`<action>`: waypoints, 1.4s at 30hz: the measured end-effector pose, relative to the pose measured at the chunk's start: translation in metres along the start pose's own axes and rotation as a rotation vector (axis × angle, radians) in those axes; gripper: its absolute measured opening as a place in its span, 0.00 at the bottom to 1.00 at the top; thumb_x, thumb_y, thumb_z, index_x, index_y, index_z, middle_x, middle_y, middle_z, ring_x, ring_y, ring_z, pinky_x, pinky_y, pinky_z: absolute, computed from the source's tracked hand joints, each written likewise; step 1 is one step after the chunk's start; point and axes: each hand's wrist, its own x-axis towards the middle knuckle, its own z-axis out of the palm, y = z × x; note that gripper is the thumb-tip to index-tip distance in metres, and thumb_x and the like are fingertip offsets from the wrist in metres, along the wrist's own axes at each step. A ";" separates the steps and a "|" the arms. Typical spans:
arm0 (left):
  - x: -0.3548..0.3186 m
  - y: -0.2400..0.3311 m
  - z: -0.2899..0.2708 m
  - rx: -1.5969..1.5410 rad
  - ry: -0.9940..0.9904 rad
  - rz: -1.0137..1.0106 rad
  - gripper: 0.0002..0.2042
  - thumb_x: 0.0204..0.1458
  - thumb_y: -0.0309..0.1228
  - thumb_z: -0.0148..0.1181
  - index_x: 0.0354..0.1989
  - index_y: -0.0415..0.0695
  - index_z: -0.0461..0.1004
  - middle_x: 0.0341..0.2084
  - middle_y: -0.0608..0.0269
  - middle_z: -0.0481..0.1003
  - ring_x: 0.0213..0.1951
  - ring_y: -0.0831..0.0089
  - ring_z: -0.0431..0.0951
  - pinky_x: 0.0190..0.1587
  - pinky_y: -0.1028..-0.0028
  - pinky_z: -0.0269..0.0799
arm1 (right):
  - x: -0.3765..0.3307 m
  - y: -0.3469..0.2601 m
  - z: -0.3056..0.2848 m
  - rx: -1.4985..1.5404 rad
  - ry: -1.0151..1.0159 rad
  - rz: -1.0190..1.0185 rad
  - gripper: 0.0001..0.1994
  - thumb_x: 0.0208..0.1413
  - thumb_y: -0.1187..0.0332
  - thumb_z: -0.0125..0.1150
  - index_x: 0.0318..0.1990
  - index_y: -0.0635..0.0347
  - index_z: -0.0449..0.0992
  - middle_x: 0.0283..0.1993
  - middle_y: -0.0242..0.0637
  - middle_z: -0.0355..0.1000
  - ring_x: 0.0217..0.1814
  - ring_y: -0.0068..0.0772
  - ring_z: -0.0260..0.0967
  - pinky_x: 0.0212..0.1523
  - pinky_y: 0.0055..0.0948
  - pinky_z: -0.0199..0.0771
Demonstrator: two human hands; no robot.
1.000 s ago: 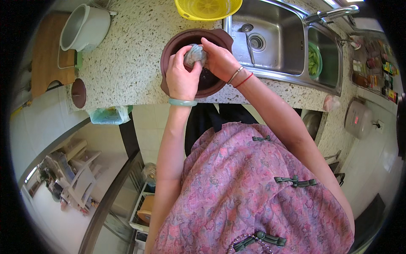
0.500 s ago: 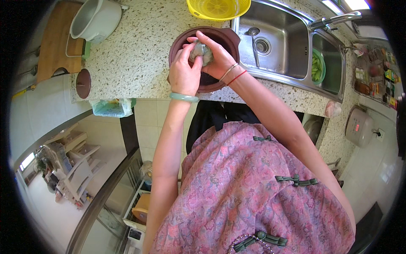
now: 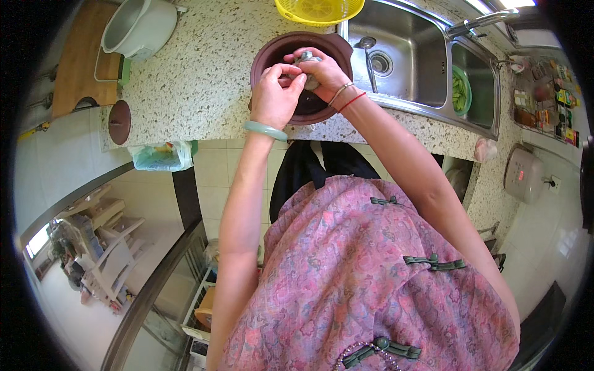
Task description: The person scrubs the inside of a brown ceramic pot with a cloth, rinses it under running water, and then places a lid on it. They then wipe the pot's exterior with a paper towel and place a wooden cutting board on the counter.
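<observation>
Over a dark brown pot (image 3: 260,54) on the counter, my right hand (image 3: 325,71) cups a greyish, soft-looking lump (image 3: 307,58) whose kind I cannot make out. Fingers hide much of it. My left hand (image 3: 276,99), with a pale green bangle above it, is closed in a pinch right beside the lump. Whatever its fingertips grip, if anything, is too small to name. The pot's inside is dark and partly covered by both hands.
A metal sink (image 3: 416,68) with a ladle (image 3: 370,62) lies right of the pot. Behind stands a yellow basket (image 3: 318,13); at left are a white pot (image 3: 139,31), a brown lid (image 3: 120,122) and a cutting board (image 3: 77,68). A lined bin (image 3: 162,157) hangs at the counter's edge.
My left hand has drawn slightly away from the lump and its fingers have come together. The right hand keeps the lump, now turned and tilted, over the pot.
</observation>
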 end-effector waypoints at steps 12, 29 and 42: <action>0.001 -0.020 0.007 0.418 0.220 0.305 0.11 0.52 0.24 0.56 0.44 0.43 0.72 0.35 0.56 0.72 0.30 0.66 0.74 0.37 0.68 0.72 | 0.008 0.013 0.004 -1.041 0.081 -0.273 0.11 0.53 0.69 0.57 0.43 0.56 0.79 0.34 0.49 0.76 0.34 0.37 0.76 0.38 0.31 0.74; -0.003 -0.013 -0.003 0.338 0.197 0.248 0.15 0.54 0.22 0.50 0.51 0.46 0.69 0.39 0.53 0.74 0.41 0.55 0.75 0.43 0.63 0.71 | -0.006 0.000 0.029 -1.468 0.213 -0.228 0.20 0.60 0.52 0.45 0.31 0.55 0.80 0.32 0.52 0.74 0.37 0.55 0.73 0.41 0.46 0.74; -0.018 -0.013 -0.007 0.533 0.298 0.294 0.17 0.48 0.25 0.60 0.49 0.50 0.73 0.49 0.57 0.68 0.51 0.58 0.68 0.53 0.62 0.64 | -0.004 0.003 0.009 -1.135 0.199 -0.264 0.15 0.57 0.57 0.54 0.38 0.60 0.79 0.29 0.48 0.76 0.30 0.44 0.75 0.37 0.38 0.74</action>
